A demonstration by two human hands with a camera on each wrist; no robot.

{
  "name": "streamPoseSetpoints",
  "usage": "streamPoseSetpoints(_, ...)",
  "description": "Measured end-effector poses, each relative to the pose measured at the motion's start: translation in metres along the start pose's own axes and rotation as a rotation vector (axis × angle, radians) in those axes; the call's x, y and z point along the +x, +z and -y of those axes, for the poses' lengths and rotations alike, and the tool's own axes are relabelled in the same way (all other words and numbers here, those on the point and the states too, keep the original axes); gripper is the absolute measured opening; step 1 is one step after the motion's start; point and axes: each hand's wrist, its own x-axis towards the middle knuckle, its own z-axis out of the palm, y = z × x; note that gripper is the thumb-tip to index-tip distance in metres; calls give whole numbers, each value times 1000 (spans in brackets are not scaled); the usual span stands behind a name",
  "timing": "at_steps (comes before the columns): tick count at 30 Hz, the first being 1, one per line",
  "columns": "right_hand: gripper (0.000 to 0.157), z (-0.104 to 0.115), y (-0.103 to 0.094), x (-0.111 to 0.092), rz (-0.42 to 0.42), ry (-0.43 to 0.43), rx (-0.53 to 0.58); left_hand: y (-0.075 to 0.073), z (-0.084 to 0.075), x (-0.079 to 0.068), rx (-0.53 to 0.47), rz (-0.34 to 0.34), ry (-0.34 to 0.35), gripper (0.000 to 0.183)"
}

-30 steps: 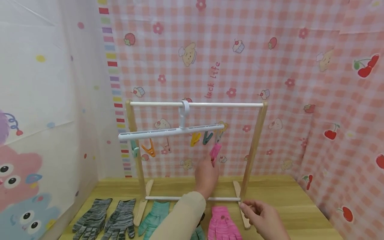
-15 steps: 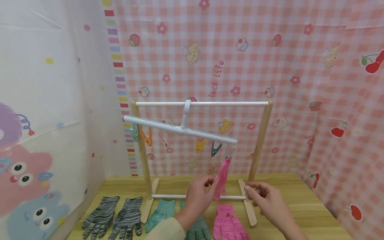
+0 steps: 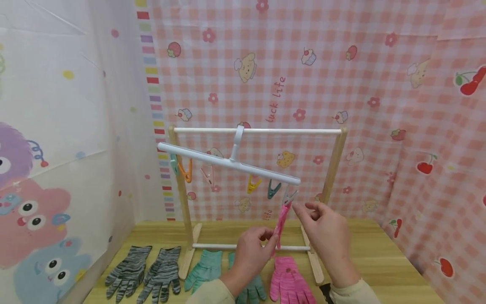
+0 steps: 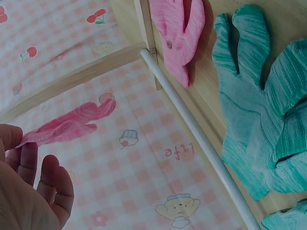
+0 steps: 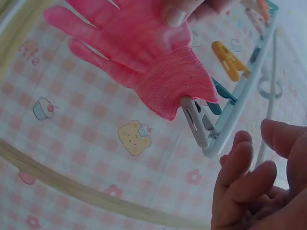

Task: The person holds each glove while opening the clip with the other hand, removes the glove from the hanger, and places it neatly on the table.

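Note:
A pink knitted glove hangs by its cuff from a grey clip at the right end of a white hanger. My left hand pinches the glove below the cuff; in the right wrist view its thumb lies on the fabric. Close to the clip, on the right, is my right hand, its fingers loosely bent around nothing. The hanger tilts down toward the clipped glove. Along it hang other clips, among them a yellow clip, a teal clip and an orange clip.
The hanger hooks over the top bar of a wooden rack. On the table lie two grey gloves, two green gloves and another pink glove. A patterned curtain stands behind.
The hanger's right end has dropped as the glove came to hang from the grey clip. My left hand moved down onto the glove; my right hand rose toward the clip.

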Motion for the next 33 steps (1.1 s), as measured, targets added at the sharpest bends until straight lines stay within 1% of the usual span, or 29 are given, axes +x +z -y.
streamPoseSetpoints(4, 61, 13, 10, 13, -16, 0, -100, 1, 2, 0, -2, -16, 31, 12)
streamPoseSetpoints(6, 64, 16, 15, 19, -7, 14, -144, 2, 2, -1, -5, -11, 28, 14)
streamPoseSetpoints(10, 64, 18, 23, 29, -17, 12, -209, 1, 2, 0, -6, 0, 15, 14)
streamPoseSetpoints(15, 58, 19, 31, 40, -33, 0, -247, -1, 3, 0, -4, -3, 19, 14)
streamPoseSetpoints(20, 69, 20, 34, 45, 17, 34, -273, -3, 4, -1, 13, -7, 32, 14)
streamPoseSetpoints(23, 72, 20, 35, 47, 39, 38, -291, -3, 5, -1, 12, -2, 44, 13)
streamPoseSetpoints(28, 68, 22, 37, 52, 24, 26, -318, -4, 5, -2, 13, -4, 58, 12)
streamPoseSetpoints(33, 62, 22, 39, 54, 11, 47, -305, -4, 5, -4, 24, -17, 59, 11)
